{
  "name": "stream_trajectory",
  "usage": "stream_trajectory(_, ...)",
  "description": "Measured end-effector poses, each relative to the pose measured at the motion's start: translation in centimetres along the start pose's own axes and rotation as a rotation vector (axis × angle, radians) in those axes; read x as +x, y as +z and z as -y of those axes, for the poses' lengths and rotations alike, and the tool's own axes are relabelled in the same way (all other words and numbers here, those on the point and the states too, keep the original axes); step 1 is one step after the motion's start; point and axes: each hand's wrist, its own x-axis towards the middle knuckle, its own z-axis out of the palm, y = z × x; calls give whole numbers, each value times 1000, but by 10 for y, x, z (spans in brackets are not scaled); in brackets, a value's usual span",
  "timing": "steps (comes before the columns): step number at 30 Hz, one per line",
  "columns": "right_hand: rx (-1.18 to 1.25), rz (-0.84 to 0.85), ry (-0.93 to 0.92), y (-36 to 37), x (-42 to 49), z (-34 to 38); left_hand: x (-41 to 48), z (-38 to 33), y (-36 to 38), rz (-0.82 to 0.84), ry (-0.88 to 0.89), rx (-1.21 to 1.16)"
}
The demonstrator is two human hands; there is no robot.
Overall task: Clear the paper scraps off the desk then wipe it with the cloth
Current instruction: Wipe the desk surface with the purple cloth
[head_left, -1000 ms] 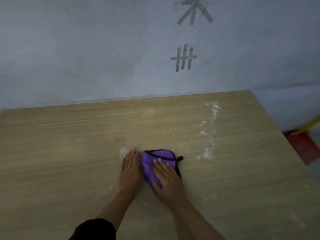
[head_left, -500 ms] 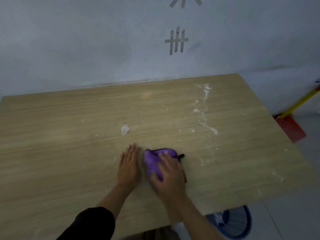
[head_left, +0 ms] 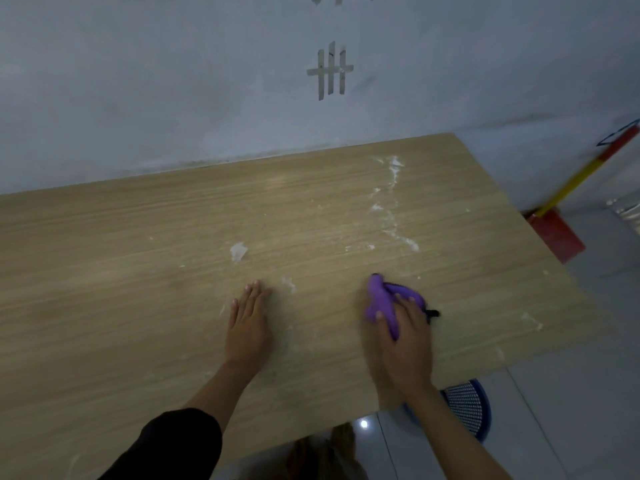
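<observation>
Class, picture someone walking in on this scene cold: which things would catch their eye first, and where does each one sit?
The bright purple cloth stands out first, bunched under the right hand near the front right of the wooden desk. Next comes the trail of white crumbs running down the desk's far right side, with one larger paper scrap lying beyond the left hand, which rests flat on the wood.

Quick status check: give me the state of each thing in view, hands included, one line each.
left hand: flat on the desk, palm down, empty
right hand: pressing on the cloth
purple cloth: bunched up under the right hand
desk: streaked with white residue
paper scrap: lying loose ahead of the left hand
blue basket: on the floor, partly under the desk edge
</observation>
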Motion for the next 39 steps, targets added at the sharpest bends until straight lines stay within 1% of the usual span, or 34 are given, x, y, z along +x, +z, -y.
stream_trajectory(1,23,29,-68,5,-13,18,-2,2,-1,9,2,4)
stream_trajectory(3,70,86,-291,24,-47,50,-3,6,-2,17,9,21)
stream_trajectory(4,70,106,-415,37,-65,58,-3,8,-3,22,17,32)
stream_trajectory(5,59,139,-500,46,-77,60,-3,9,-3,23,26,43)
stream_trajectory(7,34,208,-579,56,-77,51,-3,13,-3,44,35,59)
stream_trajectory(10,-12,265,-568,51,-49,25,-2,17,-6,58,52,53)
stream_trajectory(12,-69,265,-438,40,-24,10,-2,15,-8,62,56,39)
stream_trajectory(14,-87,212,-301,29,2,-2,-4,10,-11,61,34,3)
stream_trajectory(15,-89,186,-262,25,14,-5,-3,6,-12,63,38,-25)
stream_trajectory(16,-89,169,-245,24,24,-6,-2,1,-15,68,78,-48)
stream_trajectory(18,-29,163,-267,23,40,3,4,-13,-19,67,279,-15)
stream_trajectory(20,59,197,-379,25,49,28,15,-29,-19,16,518,80)
stream_trajectory(21,84,217,-450,26,51,45,22,-35,-18,-25,596,122)
stream_trajectory(22,104,234,-506,27,53,61,32,-41,-20,-67,628,138)
stream_trajectory(24,130,287,-522,33,59,85,57,-47,-27,-120,570,86)
stream_trajectory(27,172,324,-499,39,66,89,94,-38,-48,-201,368,47)
stream_trajectory(30,196,312,-454,32,72,63,120,-22,-70,-401,29,-29)
stream_trajectory(31,205,284,-429,29,77,50,127,-18,-74,-445,-82,-15)
stream_trajectory(32,205,251,-403,25,82,36,132,-15,-74,-454,-173,11)
stream_trajectory(34,180,195,-347,17,96,11,140,-12,-66,-396,-273,22)
stream_trajectory(37,150,130,-260,6,123,-20,141,-18,-36,-203,-364,-40)
stream_trajectory(39,140,88,-230,-1,145,-36,142,-27,-13,-144,-429,-75)
